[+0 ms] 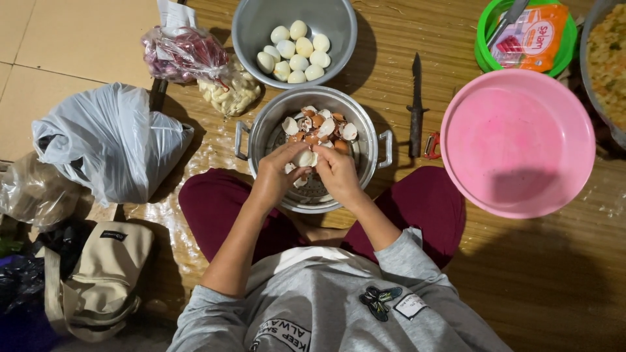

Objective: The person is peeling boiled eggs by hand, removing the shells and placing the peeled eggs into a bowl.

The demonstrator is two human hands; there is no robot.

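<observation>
Head view: left hand and right hand both pinch one boiled egg between fingertips over the steamer pot, just at 6 o'clock of the brown eggshell bits. Egg looks light, soft under a brittle shell, likely slick once bare, so best cradled round its middle, not squeezed. Peeled eggs sit in the metal bowl at 12 o'clock; knife at 3 o'clock.

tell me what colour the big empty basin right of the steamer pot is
Pink. The basin shows best in the head view, beside the metal pot.
</observation>
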